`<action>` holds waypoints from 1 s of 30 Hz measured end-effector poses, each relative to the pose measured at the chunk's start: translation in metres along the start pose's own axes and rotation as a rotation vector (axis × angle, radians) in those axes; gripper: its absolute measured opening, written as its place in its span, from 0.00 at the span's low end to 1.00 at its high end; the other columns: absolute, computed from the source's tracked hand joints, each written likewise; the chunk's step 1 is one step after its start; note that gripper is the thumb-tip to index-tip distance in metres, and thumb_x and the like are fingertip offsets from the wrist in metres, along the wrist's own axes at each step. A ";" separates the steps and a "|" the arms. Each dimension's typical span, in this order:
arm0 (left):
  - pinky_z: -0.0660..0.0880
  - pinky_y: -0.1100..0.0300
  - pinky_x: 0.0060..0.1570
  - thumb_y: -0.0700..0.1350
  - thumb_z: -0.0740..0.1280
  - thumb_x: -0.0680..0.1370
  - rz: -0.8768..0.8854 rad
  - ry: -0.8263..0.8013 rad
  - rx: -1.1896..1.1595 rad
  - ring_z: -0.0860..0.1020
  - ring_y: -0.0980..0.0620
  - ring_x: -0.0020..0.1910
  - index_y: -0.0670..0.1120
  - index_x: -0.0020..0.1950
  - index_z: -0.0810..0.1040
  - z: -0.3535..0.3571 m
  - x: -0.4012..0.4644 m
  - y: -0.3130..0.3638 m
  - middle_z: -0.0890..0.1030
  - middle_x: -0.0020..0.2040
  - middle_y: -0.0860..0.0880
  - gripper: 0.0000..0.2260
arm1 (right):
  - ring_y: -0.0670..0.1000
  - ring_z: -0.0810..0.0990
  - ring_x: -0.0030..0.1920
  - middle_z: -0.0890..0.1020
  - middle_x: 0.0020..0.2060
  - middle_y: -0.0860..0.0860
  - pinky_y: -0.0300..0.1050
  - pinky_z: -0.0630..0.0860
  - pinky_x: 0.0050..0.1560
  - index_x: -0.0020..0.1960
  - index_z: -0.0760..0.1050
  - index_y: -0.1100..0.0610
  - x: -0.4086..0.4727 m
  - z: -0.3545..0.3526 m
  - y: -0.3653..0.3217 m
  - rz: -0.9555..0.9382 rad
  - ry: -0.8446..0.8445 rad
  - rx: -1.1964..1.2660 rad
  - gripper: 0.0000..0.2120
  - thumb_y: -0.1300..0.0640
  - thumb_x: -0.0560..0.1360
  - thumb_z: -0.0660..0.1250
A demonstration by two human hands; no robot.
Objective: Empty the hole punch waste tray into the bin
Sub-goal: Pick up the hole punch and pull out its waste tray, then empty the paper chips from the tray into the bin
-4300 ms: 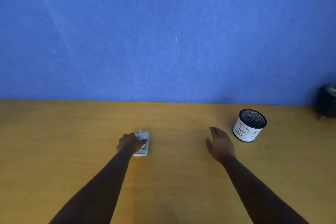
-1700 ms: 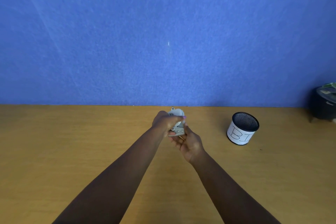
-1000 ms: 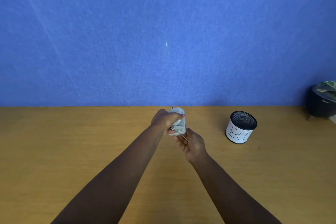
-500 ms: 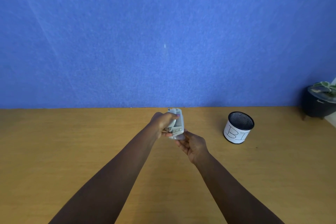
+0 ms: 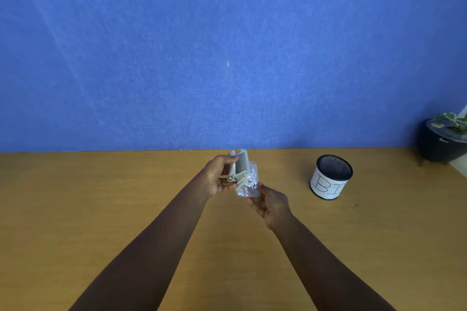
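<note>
My left hand (image 5: pixel 217 177) grips the pale grey hole punch (image 5: pixel 238 165), held up on edge above the middle of the wooden desk (image 5: pixel 101 209). Its clear waste tray (image 5: pixel 249 183), full of small white paper dots, is swung partly away from the punch's base. My right hand (image 5: pixel 270 203) holds the tray's lower end from underneath. The bin (image 5: pixel 331 177), a black mesh cup wrapped in white paper with handwritten letters, stands upright on the desk to the right of both hands, its mouth open.
A blue wall (image 5: pixel 227 58) rises behind the desk. A dark pot with a green plant (image 5: pixel 444 141) stands at the far right, near the desk's right edge.
The left hand picked the punch up from the desk and brought it to the centre. The right hand joined underneath, and in the last half second the clear tray has come away from the base.
</note>
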State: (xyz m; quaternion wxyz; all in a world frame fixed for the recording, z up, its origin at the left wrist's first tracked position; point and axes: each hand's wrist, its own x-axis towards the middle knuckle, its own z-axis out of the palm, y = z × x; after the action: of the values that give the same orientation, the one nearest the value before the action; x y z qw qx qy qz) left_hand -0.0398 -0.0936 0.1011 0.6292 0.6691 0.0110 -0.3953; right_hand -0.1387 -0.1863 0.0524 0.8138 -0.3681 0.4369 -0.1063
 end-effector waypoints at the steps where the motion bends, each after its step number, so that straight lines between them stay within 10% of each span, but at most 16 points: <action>1: 0.76 0.67 0.21 0.48 0.67 0.75 -0.006 -0.004 -0.021 0.78 0.53 0.28 0.45 0.42 0.76 -0.001 -0.001 0.000 0.76 0.38 0.49 0.07 | 0.52 0.80 0.33 0.81 0.36 0.56 0.38 0.79 0.22 0.49 0.77 0.64 0.001 -0.001 0.000 0.000 0.004 0.001 0.06 0.60 0.76 0.66; 4: 0.75 0.68 0.20 0.49 0.66 0.75 -0.014 -0.010 -0.091 0.78 0.56 0.21 0.44 0.41 0.77 -0.006 -0.001 0.000 0.75 0.36 0.49 0.09 | 0.52 0.80 0.33 0.81 0.36 0.56 0.38 0.79 0.23 0.50 0.77 0.63 0.002 -0.002 0.001 -0.001 0.014 0.005 0.07 0.60 0.76 0.66; 15: 0.77 0.62 0.25 0.47 0.73 0.72 0.023 0.360 0.204 0.78 0.44 0.45 0.35 0.57 0.77 -0.050 0.030 -0.025 0.78 0.50 0.41 0.20 | 0.55 0.82 0.39 0.81 0.39 0.56 0.41 0.80 0.28 0.46 0.76 0.62 0.008 -0.010 -0.001 -0.018 0.057 0.021 0.04 0.61 0.75 0.66; 19: 0.80 0.51 0.47 0.50 0.74 0.70 -0.029 0.463 0.403 0.82 0.41 0.50 0.37 0.57 0.78 -0.068 0.043 -0.046 0.82 0.51 0.40 0.22 | 0.54 0.81 0.37 0.81 0.37 0.55 0.41 0.80 0.26 0.44 0.76 0.61 0.009 -0.010 -0.001 -0.019 0.045 0.018 0.03 0.61 0.75 0.66; 30: 0.79 0.51 0.39 0.46 0.77 0.68 -0.111 0.461 0.508 0.81 0.39 0.51 0.37 0.62 0.75 -0.084 0.050 -0.076 0.80 0.57 0.37 0.26 | 0.52 0.81 0.36 0.81 0.38 0.54 0.39 0.80 0.27 0.53 0.77 0.63 0.013 -0.011 -0.001 -0.033 0.034 0.006 0.08 0.61 0.76 0.66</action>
State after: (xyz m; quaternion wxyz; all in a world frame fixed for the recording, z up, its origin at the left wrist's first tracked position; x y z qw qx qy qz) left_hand -0.0011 -0.0311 0.0015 0.4013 0.8744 0.0904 -0.2574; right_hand -0.1393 -0.1990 0.0406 0.8055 -0.3708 0.4444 -0.1274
